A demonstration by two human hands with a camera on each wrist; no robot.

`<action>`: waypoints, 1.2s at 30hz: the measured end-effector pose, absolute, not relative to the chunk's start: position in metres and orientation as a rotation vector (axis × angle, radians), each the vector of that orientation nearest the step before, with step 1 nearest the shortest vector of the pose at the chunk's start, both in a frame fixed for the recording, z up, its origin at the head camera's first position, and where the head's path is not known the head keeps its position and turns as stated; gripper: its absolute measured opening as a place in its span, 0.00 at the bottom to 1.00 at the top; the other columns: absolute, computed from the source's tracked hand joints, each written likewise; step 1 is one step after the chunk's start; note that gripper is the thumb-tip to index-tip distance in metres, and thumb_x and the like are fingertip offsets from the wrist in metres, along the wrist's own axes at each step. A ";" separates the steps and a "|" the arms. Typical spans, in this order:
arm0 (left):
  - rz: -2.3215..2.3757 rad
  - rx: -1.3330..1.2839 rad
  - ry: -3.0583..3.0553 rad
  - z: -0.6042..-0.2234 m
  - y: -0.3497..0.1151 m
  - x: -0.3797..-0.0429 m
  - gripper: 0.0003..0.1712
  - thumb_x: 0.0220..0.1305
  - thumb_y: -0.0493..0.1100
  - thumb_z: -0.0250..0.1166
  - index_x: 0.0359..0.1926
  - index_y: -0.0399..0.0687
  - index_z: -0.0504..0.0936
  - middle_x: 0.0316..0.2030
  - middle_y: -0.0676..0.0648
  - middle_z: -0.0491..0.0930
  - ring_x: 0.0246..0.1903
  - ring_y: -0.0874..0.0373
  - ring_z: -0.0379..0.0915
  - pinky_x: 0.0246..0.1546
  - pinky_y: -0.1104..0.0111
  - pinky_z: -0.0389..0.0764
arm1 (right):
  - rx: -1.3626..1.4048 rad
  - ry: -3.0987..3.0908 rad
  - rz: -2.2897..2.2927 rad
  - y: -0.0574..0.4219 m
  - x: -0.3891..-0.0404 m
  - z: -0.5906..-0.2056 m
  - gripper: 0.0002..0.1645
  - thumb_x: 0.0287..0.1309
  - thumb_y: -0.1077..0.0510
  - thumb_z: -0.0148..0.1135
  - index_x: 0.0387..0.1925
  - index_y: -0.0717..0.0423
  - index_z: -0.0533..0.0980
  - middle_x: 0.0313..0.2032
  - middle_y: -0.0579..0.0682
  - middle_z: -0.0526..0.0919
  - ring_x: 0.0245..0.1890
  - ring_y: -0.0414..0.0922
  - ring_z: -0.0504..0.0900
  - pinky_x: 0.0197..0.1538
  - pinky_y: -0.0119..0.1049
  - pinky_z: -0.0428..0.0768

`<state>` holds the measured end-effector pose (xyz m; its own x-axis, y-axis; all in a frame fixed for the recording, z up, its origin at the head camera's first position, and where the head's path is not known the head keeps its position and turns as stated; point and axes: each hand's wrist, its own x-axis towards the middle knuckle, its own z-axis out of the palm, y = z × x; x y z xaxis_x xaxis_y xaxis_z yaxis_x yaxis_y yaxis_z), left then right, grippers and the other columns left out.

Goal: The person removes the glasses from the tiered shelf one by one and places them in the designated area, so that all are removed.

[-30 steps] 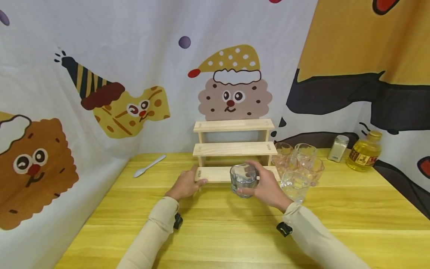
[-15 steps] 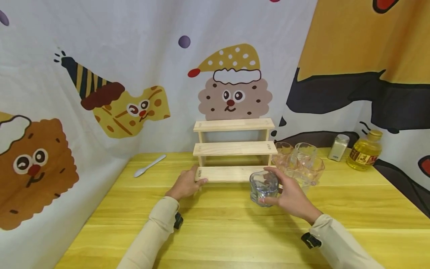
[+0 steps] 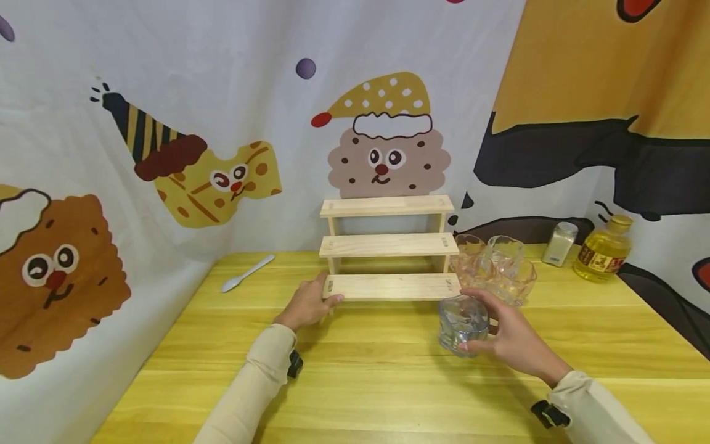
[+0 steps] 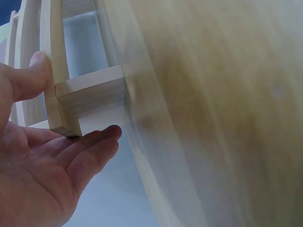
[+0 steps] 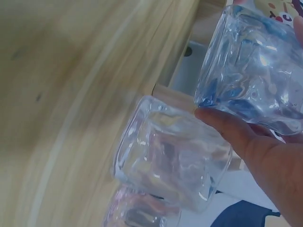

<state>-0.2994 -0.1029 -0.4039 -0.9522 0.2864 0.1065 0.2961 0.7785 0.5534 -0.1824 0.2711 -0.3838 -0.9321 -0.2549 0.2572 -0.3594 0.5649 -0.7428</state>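
In the head view my left hand (image 3: 305, 304) holds the left end of the lowest step of a three-tier wooden display shelf (image 3: 388, 246). The left wrist view shows the thumb on the step's board (image 4: 57, 42) and the fingers along its end. My right hand (image 3: 513, 336) grips a clear, wavy-sided drinking glass (image 3: 461, 324) between thumb and fingers, in front of the shelf's right end. Close by this held glass (image 5: 251, 66) in the right wrist view stands another clear glass (image 5: 173, 153), with a pinkish glass (image 5: 142, 210) beyond it.
Right of the shelf, several clear and pinkish glasses (image 3: 513, 280) stand clustered. Behind them are a shaker jar (image 3: 560, 245) and a yellow oil bottle (image 3: 603, 250). A white spoon (image 3: 246, 274) lies on the wooden table (image 3: 355, 382) at left. A printed curtain (image 3: 249, 92) hangs behind.
My right hand has carried the glass rightward and toward me, from before the lowest step to just off the shelf's right end. My left hand has stayed on the shelf.
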 end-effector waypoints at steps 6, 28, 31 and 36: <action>-0.921 -0.465 -2.950 -0.405 -0.103 -0.298 0.39 0.70 0.51 0.65 0.72 0.35 0.63 0.48 0.34 0.84 0.42 0.50 0.81 0.47 0.55 0.82 | 0.538 -2.669 1.328 0.280 -0.175 -0.382 0.56 0.39 0.55 0.84 0.69 0.58 0.64 0.58 0.63 0.77 0.52 0.61 0.82 0.45 0.43 0.86; -0.890 -0.469 -2.962 -0.406 -0.103 -0.299 0.39 0.70 0.52 0.64 0.72 0.36 0.63 0.49 0.34 0.83 0.42 0.50 0.80 0.47 0.56 0.81 | 0.352 -2.869 1.063 0.358 -0.154 -0.383 0.59 0.37 0.50 0.85 0.71 0.51 0.64 0.62 0.58 0.75 0.48 0.17 0.71 0.41 0.42 0.81; -0.904 -0.464 -2.971 -0.404 -0.103 -0.298 0.40 0.70 0.53 0.64 0.73 0.36 0.62 0.48 0.35 0.83 0.40 0.51 0.79 0.45 0.57 0.81 | 0.299 -2.884 0.985 0.371 -0.154 -0.382 0.59 0.36 0.47 0.85 0.70 0.51 0.65 0.61 0.59 0.77 0.47 0.15 0.68 0.39 0.42 0.80; -0.907 -0.461 -2.975 -0.402 -0.103 -0.297 0.40 0.70 0.53 0.64 0.73 0.35 0.61 0.47 0.35 0.83 0.38 0.52 0.79 0.45 0.58 0.81 | 0.240 -2.879 0.888 0.385 -0.159 -0.380 0.60 0.35 0.45 0.85 0.70 0.53 0.65 0.60 0.61 0.77 0.46 0.15 0.66 0.35 0.39 0.78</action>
